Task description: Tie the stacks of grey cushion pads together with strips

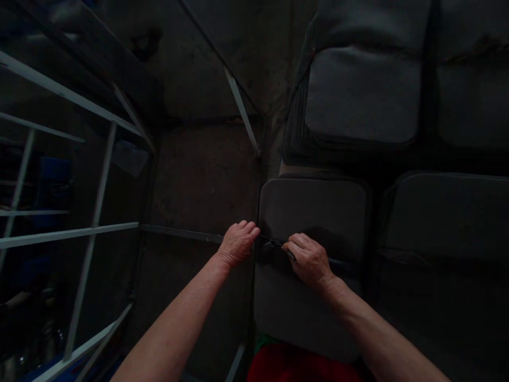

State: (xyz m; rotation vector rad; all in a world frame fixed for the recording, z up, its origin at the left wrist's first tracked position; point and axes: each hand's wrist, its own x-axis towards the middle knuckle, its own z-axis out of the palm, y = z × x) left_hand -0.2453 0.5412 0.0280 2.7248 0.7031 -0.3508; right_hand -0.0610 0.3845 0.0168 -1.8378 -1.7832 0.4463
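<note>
Both of my hands work over the near stack of dark, round-cornered flat pads (312,204), close to its left edge. My right hand (312,261) is closed around a small dark tool (291,254) that looks like scissors, its narrow end pointing left. My left hand (240,242) has its fingers bent and pressed together at the pads' edge. A thin dark cord or strap (263,238) runs from its fingertips toward the tool. Across the pads, right of my right hand, lies a dark band (345,264). The dim light hides finer detail.
Taller pad stacks stand behind (363,95) and at the right (449,217). To the left is a pale metal frame (93,231) with crossing bars. A slanting bar (242,111) rises beyond my hands. Red cloth (300,366) shows at the bottom.
</note>
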